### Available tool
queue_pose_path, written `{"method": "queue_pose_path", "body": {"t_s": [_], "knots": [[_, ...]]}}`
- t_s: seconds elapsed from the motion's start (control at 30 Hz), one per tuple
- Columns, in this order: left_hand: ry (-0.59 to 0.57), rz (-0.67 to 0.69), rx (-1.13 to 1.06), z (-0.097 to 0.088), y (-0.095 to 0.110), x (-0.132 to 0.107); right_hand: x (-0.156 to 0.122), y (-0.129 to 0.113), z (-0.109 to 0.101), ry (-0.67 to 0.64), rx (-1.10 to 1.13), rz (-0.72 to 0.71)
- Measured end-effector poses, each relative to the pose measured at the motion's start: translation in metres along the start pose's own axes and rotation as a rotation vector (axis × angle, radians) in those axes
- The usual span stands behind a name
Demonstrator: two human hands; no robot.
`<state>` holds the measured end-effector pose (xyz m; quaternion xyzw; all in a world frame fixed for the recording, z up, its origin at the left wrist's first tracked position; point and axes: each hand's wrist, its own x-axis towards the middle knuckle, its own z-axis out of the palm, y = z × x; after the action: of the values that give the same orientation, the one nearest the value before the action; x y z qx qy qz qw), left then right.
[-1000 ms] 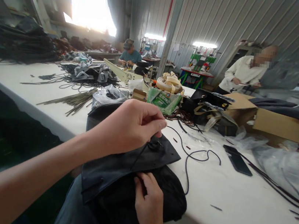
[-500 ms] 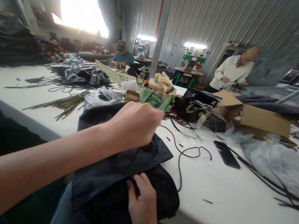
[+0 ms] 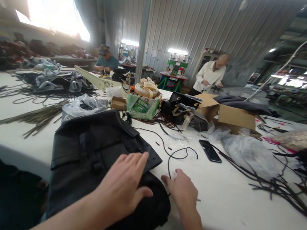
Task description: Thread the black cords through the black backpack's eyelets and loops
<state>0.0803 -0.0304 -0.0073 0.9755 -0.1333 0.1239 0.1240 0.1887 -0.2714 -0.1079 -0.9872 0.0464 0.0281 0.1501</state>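
Observation:
A black bag with a flap and straps lies over the table's near edge. My left hand is on its flap, fingers stretched out and thumb apart, holding nothing. Just right of the bag, my right hand is low over the white table, its thumb spread away from the fingers. A thin black cord curls on the tabletop and runs down beside that thumb. Whether the right hand touches the cord I cannot tell.
A black phone lies on the white table. Behind are a green-wrapped tub of tape rolls, an open cardboard box, plastic bags and loose cords. Thin rods lie left. Two people work farther back.
My left hand has opened from a fist and come down onto the flap. My right hand has left the bag's edge and moved right, toward the cord. The view has turned rightward.

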Motion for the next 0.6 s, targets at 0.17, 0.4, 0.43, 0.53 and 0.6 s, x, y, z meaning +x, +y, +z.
{"method": "queue_pose_path", "body": {"t_s": [0.17, 0.4, 0.43, 0.53, 0.6], "knots": [[-0.12, -0.02, -0.011, 0.042, 0.012, -0.008, 0.023, 0.003, -0.005, -0.057, 0.009, -0.02], [0.044, 0.084, -0.09, 0.063, 0.04, -0.036, 0.025, 0.009, -0.006, -0.037, 0.056, -0.039], [0.047, 0.095, -0.103, 0.067, 0.047, -0.04, 0.027, 0.009, -0.006, -0.033, 0.081, -0.039], [0.078, 0.079, -0.112, 0.088, 0.062, -0.047, 0.033, 0.011, -0.005, -0.032, 0.223, -0.038], [0.112, 0.066, -0.098, 0.103, 0.066, -0.051, 0.035, 0.016, -0.007, -0.059, 0.376, -0.034]]}}
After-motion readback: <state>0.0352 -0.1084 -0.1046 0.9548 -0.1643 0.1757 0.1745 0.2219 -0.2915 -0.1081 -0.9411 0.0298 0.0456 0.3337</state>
